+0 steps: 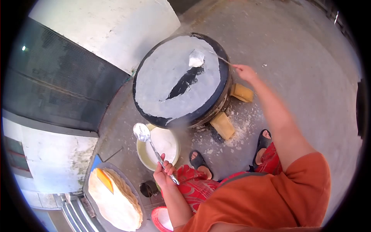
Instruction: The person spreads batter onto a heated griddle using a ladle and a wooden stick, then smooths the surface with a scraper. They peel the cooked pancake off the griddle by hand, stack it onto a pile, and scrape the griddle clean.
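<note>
My right hand (245, 72) is closed round the thin handle of a batter spreader (224, 60). Its far end, blurred, is at a lump of white batter (196, 60) on the big round griddle (228, 75). A pale layer of batter (166, 73) covers most of the griddle top, with a dark bare streak below the lump. In my left hand (164, 174) is a long metal spoon (155, 150), its batter-coated bowl raised over the left rim of a bucket (142, 152). White batter (164, 143) fills much of that bucket.
A stack of thin flatbreads (114, 205) lies at lower left with a yellow-orange scraper (104, 179) on it. Beside it are a dark cup (148, 188) and a red-rimmed bowl (162, 218). Yellow blocks (223, 125) and crumbs sit at the griddle's base, near my sandalled feet.
</note>
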{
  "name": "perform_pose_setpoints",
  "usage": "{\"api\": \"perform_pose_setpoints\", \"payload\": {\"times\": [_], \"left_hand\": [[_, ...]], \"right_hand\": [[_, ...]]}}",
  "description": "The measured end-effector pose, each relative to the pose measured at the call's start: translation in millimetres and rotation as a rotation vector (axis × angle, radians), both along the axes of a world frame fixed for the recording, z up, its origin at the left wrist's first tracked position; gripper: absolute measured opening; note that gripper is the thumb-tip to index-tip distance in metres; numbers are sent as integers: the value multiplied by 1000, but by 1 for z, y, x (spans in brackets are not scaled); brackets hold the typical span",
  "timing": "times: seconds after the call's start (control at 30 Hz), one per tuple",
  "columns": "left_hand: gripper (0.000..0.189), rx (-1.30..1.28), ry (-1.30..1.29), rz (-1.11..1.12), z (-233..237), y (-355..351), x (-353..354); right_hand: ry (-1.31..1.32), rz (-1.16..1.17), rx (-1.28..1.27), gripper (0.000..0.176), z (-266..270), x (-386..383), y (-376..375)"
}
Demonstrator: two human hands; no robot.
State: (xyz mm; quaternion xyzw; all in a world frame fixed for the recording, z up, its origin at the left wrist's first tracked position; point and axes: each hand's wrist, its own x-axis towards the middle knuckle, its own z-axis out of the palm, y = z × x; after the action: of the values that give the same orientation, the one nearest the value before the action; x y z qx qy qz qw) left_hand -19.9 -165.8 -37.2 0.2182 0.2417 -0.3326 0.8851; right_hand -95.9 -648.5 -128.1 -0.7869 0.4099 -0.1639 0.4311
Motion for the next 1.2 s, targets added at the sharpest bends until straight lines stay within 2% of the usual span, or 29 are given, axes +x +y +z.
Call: {"api": "perform_pose_setpoints", "payload": {"times": [0.03,0.1,0.13,0.27,0.33,0.43,0.5,0.53,0.57,0.63,0.67,0.7,0.77,0.8,0.83,0.97,1.1,1.17,1.2], "left_hand": [[35,-16,11,-6,1,0,1],[35,-32,13,-12,1,1,1],[36,-30,13,-19,1,2,1],[36,-35,-9,-46,-3,4,1],[35,-3,-11,-39,0,2,-2],[35,20,-16,-62,0,1,-1],[34,5,-10,-80,0,1,-1],[34,3,5,-82,2,1,-2],[34,1,17,-84,2,1,-1],[33,3,-3,-95,1,6,0],[33,10,-17,-101,1,7,0],[33,17,-26,-105,-1,8,-1],[33,40,-37,-112,-4,11,-2],[33,66,-57,-118,-4,11,0],[33,63,-58,-118,-3,10,0],[33,70,-77,-137,0,8,0],[33,133,-147,-192,-1,15,-5],[34,169,-173,-201,-1,16,-7],[33,194,-200,-210,4,13,-8]], "right_hand": [[0,-1,4,29,-6,6,8],[-31,213,-119,29,-5,18,33],[10,236,-206,29,0,15,40],[87,368,-90,28,27,-23,41],[25,24,12,28,14,-30,43],[-46,92,-38,27,-9,-3,81],[-12,199,-181,27,-5,10,109],[51,199,-207,26,15,6,120],[49,202,-209,26,26,-1,119],[-39,314,-43,26,34,-20,109],[-92,249,94,27,20,-30,100],[-87,252,88,27,19,-33,103],[-30,-99,198,29,13,-46,118],[-160,-44,196,30,-16,-36,130],[-147,19,118,30,-22,-29,148],[-62,158,-10,30,-2,4,188],[-79,134,-30,30,-2,-9,168],[-176,-20,92,31,-21,-14,175],[-149,50,-43,30,-34,-6,186]]}}
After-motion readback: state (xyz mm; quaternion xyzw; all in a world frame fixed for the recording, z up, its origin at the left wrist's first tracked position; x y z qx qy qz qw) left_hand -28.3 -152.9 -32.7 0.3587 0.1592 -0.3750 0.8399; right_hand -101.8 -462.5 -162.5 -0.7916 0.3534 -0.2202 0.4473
